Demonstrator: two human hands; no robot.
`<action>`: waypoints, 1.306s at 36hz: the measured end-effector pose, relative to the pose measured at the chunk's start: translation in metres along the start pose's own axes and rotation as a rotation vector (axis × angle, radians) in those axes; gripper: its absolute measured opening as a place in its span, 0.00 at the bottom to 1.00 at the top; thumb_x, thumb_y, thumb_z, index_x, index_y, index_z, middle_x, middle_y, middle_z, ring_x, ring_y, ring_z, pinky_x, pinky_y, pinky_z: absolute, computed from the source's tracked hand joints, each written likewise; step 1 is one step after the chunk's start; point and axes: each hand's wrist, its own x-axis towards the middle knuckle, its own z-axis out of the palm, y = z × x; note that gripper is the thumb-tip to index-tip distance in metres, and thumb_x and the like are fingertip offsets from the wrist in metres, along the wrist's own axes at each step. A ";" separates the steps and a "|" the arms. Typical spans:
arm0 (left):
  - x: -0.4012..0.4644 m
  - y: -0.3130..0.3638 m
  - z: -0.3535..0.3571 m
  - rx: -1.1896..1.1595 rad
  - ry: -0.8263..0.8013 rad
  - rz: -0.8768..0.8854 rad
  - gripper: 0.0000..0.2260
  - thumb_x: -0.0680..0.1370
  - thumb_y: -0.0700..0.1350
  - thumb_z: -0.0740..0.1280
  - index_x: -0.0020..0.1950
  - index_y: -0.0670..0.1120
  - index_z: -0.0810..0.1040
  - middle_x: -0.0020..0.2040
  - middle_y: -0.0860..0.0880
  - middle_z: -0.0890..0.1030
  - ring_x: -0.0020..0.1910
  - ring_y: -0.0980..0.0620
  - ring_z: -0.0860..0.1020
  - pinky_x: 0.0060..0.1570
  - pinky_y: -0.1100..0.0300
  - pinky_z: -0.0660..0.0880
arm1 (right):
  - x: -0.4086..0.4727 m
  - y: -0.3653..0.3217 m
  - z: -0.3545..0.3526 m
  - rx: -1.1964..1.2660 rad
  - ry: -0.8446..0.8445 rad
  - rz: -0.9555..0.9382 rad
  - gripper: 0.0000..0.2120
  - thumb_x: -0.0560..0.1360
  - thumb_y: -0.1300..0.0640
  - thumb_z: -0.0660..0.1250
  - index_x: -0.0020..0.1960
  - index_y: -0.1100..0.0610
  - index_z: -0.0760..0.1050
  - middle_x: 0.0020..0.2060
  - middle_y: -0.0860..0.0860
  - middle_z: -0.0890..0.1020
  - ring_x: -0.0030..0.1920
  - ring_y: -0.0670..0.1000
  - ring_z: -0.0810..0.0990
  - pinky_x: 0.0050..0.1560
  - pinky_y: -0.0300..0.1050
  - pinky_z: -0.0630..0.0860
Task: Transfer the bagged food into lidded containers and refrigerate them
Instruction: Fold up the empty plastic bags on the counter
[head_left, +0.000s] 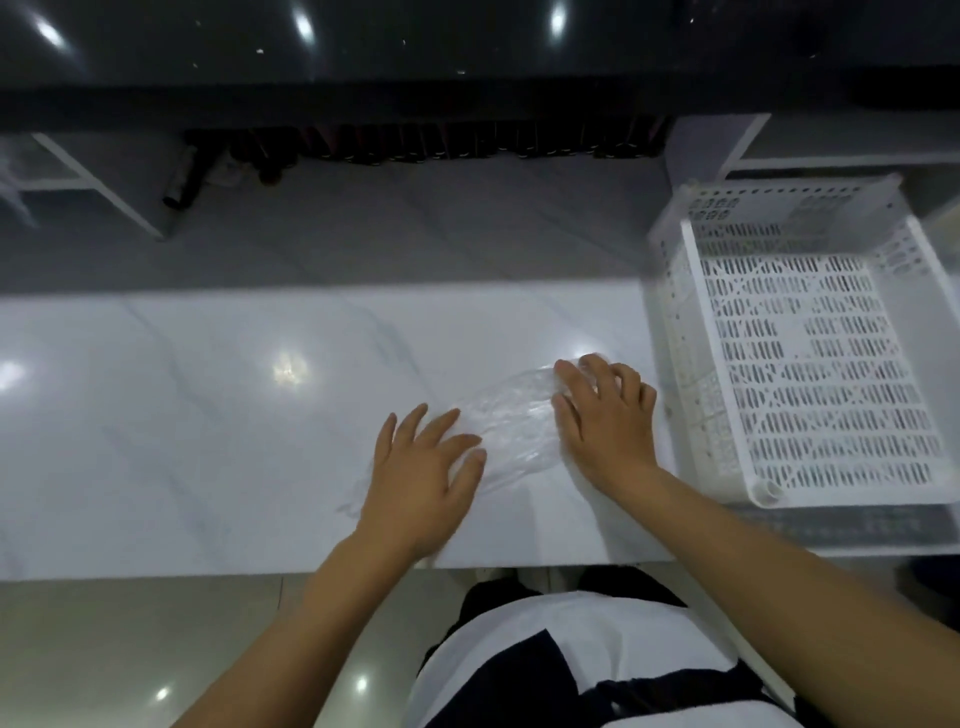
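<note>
A crumpled clear plastic bag (511, 421) lies flat on the white marble counter (208, 415), near its front edge. My left hand (423, 473) rests on the bag's left end with fingers spread. My right hand (605, 415) presses on the bag's right end, fingers slightly bent over the plastic. The bag looks flat; I see no food in it. No lidded container is in view.
A white perforated plastic basket (670, 291) stands on the counter at the right, close to my right hand, with nothing in it. Beyond the counter is grey floor, a row of dark bottles (415, 143) under a black ledge, and white shelf frames.
</note>
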 end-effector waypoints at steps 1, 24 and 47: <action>0.003 0.011 -0.001 -0.027 0.081 -0.019 0.25 0.81 0.58 0.48 0.72 0.55 0.74 0.79 0.50 0.64 0.80 0.47 0.53 0.79 0.48 0.43 | 0.001 -0.002 0.000 0.020 0.024 0.000 0.17 0.80 0.47 0.58 0.67 0.48 0.71 0.67 0.52 0.72 0.64 0.59 0.67 0.57 0.54 0.63; 0.022 0.007 0.076 0.220 0.179 -0.211 0.29 0.84 0.62 0.44 0.83 0.53 0.44 0.83 0.49 0.44 0.81 0.48 0.40 0.79 0.46 0.43 | 0.008 0.010 0.013 -0.127 -0.146 -0.102 0.29 0.82 0.35 0.39 0.81 0.42 0.38 0.81 0.48 0.43 0.80 0.55 0.38 0.77 0.63 0.39; 0.055 0.000 0.007 0.090 0.009 -0.069 0.34 0.76 0.58 0.70 0.79 0.51 0.62 0.75 0.47 0.67 0.74 0.44 0.63 0.73 0.50 0.58 | 0.004 0.001 -0.018 0.034 -0.176 -0.051 0.29 0.81 0.36 0.40 0.81 0.41 0.42 0.81 0.48 0.43 0.80 0.53 0.35 0.76 0.62 0.35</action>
